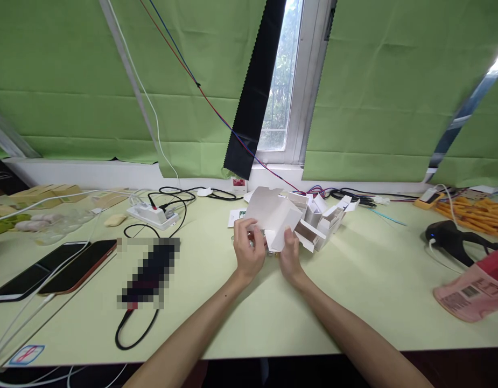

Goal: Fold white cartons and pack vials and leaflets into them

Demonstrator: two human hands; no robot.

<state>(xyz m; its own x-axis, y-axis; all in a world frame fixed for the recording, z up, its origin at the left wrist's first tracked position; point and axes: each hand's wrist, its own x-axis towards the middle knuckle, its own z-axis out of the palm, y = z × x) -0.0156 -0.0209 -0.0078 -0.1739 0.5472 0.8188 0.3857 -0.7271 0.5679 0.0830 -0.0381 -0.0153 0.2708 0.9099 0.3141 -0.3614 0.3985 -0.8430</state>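
The table (353,302) is a flat, pale yellow-green surface with a smooth matte finish; green fabric curtains (71,81) hang behind it, parted around a white-framed window (289,81) with a black strip of cloth (254,91) hanging across the gap. Left on the table lie two phones (55,269), thin glossy slabs set side by side and touching, one with a reddish edge. A white power strip (152,214) sits further back with black and white cables looped about it. A clear plastic tray (50,223) at far left holds pale rounded items and green ones; what they are cannot be told. At far right lie a black scanner (450,240), a pink bag (470,293) with a printed label, and an orange heap (481,214) of stick-like pieces. Behind the hands stands a cluster of folded white boxes (325,218), thin card with open flaps, contents not visible. The box (275,215), white card, part-folded, top flap raised, is held just above the table at centre, in front of that cluster. The left hand (249,248) grips its left lower edge, fingers curled narrow; the right hand (289,253) pinches its lower right corner, thumb against the card
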